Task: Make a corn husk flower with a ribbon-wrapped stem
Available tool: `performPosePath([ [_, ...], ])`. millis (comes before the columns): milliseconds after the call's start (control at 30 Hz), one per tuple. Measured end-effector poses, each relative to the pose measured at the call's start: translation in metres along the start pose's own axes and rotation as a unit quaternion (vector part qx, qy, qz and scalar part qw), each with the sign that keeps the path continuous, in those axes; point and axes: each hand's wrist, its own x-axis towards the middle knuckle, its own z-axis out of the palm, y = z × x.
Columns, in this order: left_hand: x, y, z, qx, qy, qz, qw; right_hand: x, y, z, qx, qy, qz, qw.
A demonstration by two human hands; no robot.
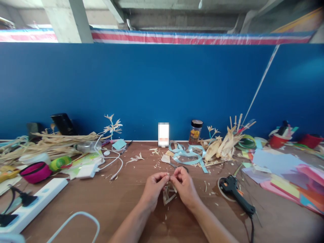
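Note:
My left hand [155,189] and my right hand [186,189] meet fingertip to fingertip above the middle of the table. Both are closed in a pinch on a small pale piece of dried corn husk, mostly hidden by the fingers. Just below and between them are narrow cut husk strips [166,196]; whether any hang from the fingers I cannot tell. Behind the right fingertips lies a pair of scissors [181,166], partly covered by that hand. Light blue ribbon [188,159] curls on the table beyond, near a loose husk piece [165,158].
A black glue gun [236,194] lies right, its cord running toward me. A husk bundle [222,148] and lidded jar [195,132] stand behind; coloured paper [278,162] covers the far right. Left are a power strip [37,204], white cables [118,162] and a pink band [35,172].

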Motion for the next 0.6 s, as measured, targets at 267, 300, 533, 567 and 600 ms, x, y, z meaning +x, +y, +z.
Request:
performPosePath([
  [267,0.003,0.002,-0.003,-0.142,-0.005,-0.043,0.989,-0.001,0.002,0.006,0.041,-0.075,0.021,0.996],
  [300,0.004,0.002,-0.004,-0.15,-0.004,-0.045,0.988,-0.002,0.001,0.006,0.034,-0.08,0.02,0.996],
  [533,0.004,0.0,-0.005,-0.186,-0.023,-0.042,0.981,-0.004,-0.009,0.007,-0.021,-0.093,-0.028,0.995],
  [567,0.004,0.001,-0.004,-0.189,-0.026,-0.041,0.981,-0.005,-0.011,0.007,-0.025,-0.097,-0.034,0.994],
  [600,0.004,0.001,-0.004,-0.191,-0.028,-0.041,0.98,-0.005,-0.012,0.007,-0.028,-0.099,-0.037,0.994],
])
